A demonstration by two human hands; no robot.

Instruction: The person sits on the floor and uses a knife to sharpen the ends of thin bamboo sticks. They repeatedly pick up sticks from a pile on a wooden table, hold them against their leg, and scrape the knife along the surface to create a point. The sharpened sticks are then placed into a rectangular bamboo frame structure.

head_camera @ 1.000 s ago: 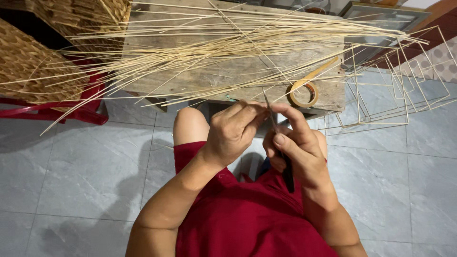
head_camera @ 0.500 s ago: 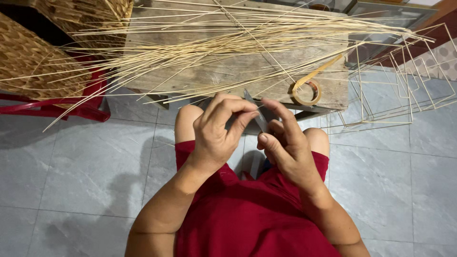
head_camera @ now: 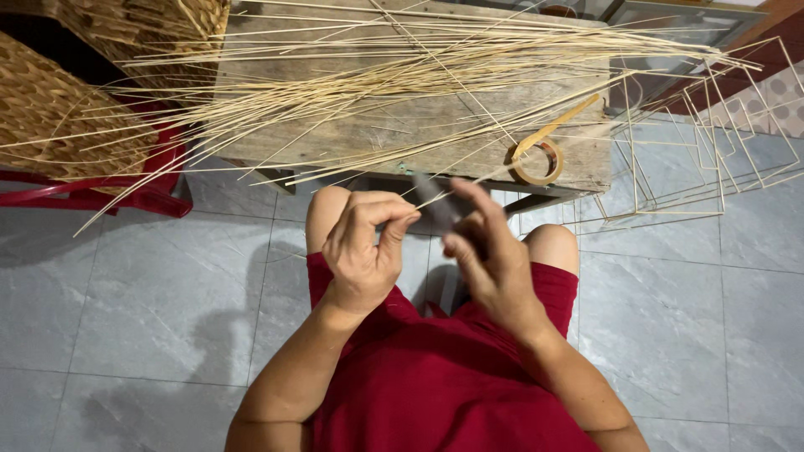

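Note:
I sit in red clothes with both hands raised over my knees, in front of a low wooden table [head_camera: 419, 134]. My left hand [head_camera: 364, 255] has thumb and forefinger pinched together; I see nothing clearly between them. My right hand [head_camera: 494, 264] grips a dark, blurred tool [head_camera: 437, 205] that sticks up between the two hands. A thin pale stick [head_camera: 544, 151], blurred, slants from my right fingertips up toward the right. A large sheaf of thin bamboo sticks [head_camera: 352, 79] lies across the table just beyond my hands.
A roll of brown tape [head_camera: 537, 162] with a loose tail lies on the table's near right corner. Woven baskets [head_camera: 50, 109] rest on a red plastic chair [head_camera: 109, 197] at the left. Square frames of thin sticks [head_camera: 712, 134] stand on the grey tiled floor at the right.
Both hands have dropped a little and drawn apart. The upright stick held between them a second ago no longer stands there; the dark tool now shows between the hands.

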